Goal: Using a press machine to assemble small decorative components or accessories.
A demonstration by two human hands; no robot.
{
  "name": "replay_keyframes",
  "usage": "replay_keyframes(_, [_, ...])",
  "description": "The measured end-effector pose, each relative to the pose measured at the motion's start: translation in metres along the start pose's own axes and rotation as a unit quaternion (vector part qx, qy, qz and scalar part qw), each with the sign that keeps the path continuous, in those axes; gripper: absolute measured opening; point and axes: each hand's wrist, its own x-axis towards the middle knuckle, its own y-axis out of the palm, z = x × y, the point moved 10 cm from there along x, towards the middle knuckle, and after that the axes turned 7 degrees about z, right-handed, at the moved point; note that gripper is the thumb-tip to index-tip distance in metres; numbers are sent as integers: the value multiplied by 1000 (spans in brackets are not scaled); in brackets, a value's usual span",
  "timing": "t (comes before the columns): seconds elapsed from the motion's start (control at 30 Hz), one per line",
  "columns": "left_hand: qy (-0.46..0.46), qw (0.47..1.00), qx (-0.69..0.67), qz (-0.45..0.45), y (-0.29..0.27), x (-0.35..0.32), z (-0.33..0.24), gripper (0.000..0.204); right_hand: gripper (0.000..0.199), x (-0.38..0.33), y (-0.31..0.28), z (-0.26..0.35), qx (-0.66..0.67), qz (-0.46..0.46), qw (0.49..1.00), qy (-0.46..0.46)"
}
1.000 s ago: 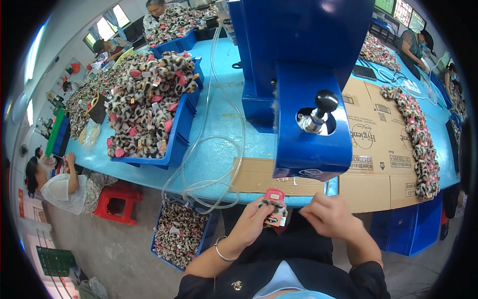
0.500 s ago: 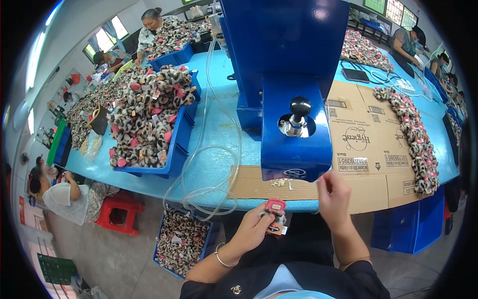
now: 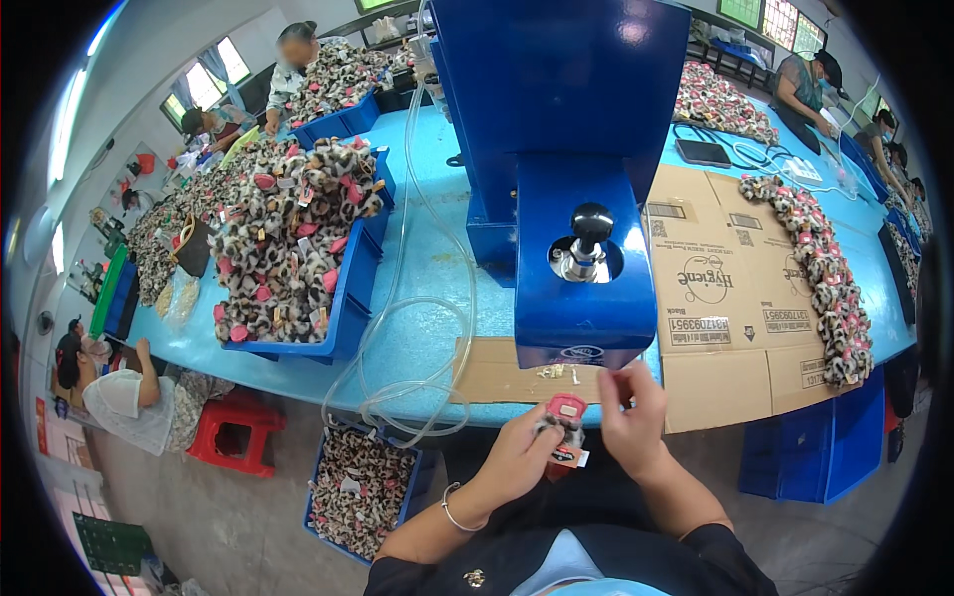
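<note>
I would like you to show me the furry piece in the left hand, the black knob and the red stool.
Furry piece (image 3: 570, 433), head view: on its fur.
Black knob (image 3: 592, 223), head view: on its ball.
Red stool (image 3: 246, 407), head view: on its upper part.

Between the left fingers (image 3: 531, 429) is a small spotted piece of fluffy, fur-like cloth with a smoother pink patch (image 3: 566, 406). Beyond them rises a tall blue machine (image 3: 561, 109) of glossy, apparently painted metal; to their right lies a flat brown sheet of matt cardboard (image 3: 715, 343).

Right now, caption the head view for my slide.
Left hand holds a small spotted plush piece in front of a blue machine, right hand close by.
</note>
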Motion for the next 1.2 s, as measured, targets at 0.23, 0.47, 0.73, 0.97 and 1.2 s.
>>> replay_keyframes(0.23, [10, 991, -130, -37, -15, 10, 13, 31, 31, -15, 30, 37, 10, 138, 990, -14])
replay_keyframes(0.47, [3, 972, -215, -90, -19, 21, 2, 26, 37, -10, 28, 35, 10, 86, 995, -50])
replay_keyframes(0.73, [36, 971, -191, -140, -28, 20, -15, 14, 44, 2, 21, 52, -13, 62, 993, -99])
replay_keyframes(0.97, [74, 950, -263, -155, -28, 23, -25, 12, 40, 7, 20, 53, -29, 53, 991, -123])
replay_keyframes(1.2, [114, 941, -260, -186, -28, 28, -45, 9, 39, 4, 16, 49, 14, 4, 993, -116])
